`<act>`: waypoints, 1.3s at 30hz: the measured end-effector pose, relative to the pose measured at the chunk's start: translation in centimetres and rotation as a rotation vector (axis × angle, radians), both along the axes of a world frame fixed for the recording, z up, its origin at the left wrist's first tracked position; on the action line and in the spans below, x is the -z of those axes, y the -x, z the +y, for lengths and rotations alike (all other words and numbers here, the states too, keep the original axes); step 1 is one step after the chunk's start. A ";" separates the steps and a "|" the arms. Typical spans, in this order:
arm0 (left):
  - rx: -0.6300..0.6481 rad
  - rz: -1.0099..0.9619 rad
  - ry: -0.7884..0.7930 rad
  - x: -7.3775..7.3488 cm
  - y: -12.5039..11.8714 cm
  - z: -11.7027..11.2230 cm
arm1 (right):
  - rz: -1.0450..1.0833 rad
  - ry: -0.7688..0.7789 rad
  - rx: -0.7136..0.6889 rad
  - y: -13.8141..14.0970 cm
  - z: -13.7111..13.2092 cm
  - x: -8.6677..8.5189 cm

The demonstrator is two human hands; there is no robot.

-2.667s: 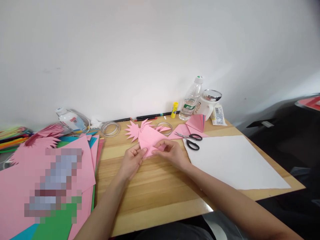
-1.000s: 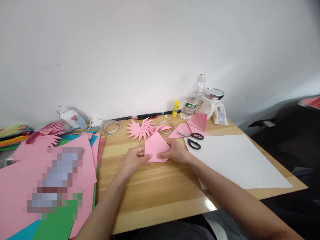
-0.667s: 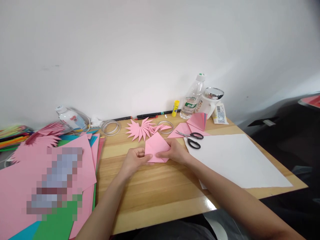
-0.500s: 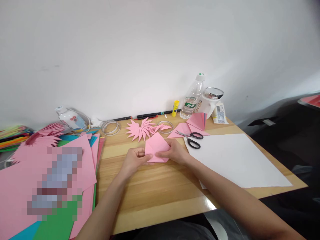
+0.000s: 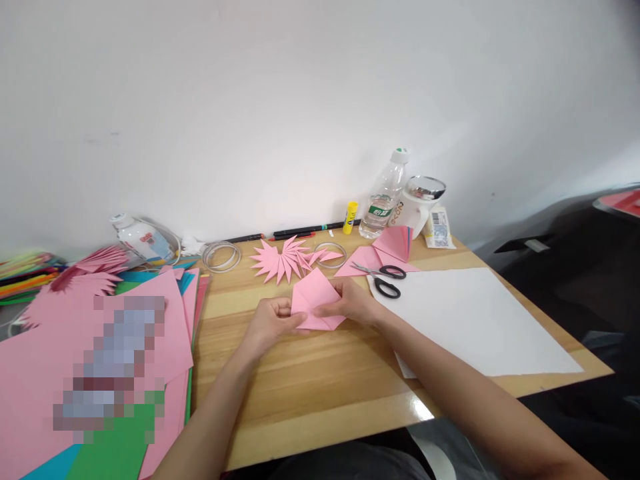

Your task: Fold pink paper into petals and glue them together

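Note:
A partly folded piece of pink paper (image 5: 316,293) is held between my two hands, just above the wooden table (image 5: 280,400). My left hand (image 5: 270,323) pinches its lower left edge, thumb on top and fingers underneath. On the other side my right hand (image 5: 350,303) grips the right edge, its thumb pressed on the paper's face near the middle. Behind the paper lies a spiky pink folded-paper fan (image 5: 280,260). Scissors with black handles (image 5: 387,287) rest to the right of my right hand, partly on a white sheet (image 5: 470,327).
Stacked coloured paper (image 5: 30,380) covers the left side. Along the wall stand a white bottle (image 5: 143,239), a yellow glue stick (image 5: 351,218), a water bottle (image 5: 383,200) and a white mug (image 5: 415,210). Tape rolls (image 5: 221,258) and more folded pink paper (image 5: 367,257) lie there too.
The pink paper has tilted slightly and shifted a little to the right and down. Both hands keep their hold on it, with small finger movements.

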State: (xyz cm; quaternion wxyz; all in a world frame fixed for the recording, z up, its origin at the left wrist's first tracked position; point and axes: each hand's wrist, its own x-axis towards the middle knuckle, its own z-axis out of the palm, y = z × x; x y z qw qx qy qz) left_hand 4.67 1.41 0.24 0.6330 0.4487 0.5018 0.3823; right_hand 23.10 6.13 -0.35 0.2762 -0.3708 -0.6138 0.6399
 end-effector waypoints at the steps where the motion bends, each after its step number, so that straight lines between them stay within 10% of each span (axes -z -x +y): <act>1: 0.007 0.002 0.004 0.0 0.0 0.0 | 0.002 0.010 -0.015 -0.1 0.1 0.0; 12: 0.112 0.050 0.014 0.0 0.1 0.0 | -0.090 -0.007 0.037 0.4 -0.3 0.1; 21: -0.015 -0.061 -0.069 -0.2 0.2 0.0 | -0.009 0.018 0.451 0.9 -0.9 -0.6; 39: -0.056 -0.175 -0.040 0.0 0.2 0.0 | 0.057 0.069 0.454 1.1 -1.0 -0.6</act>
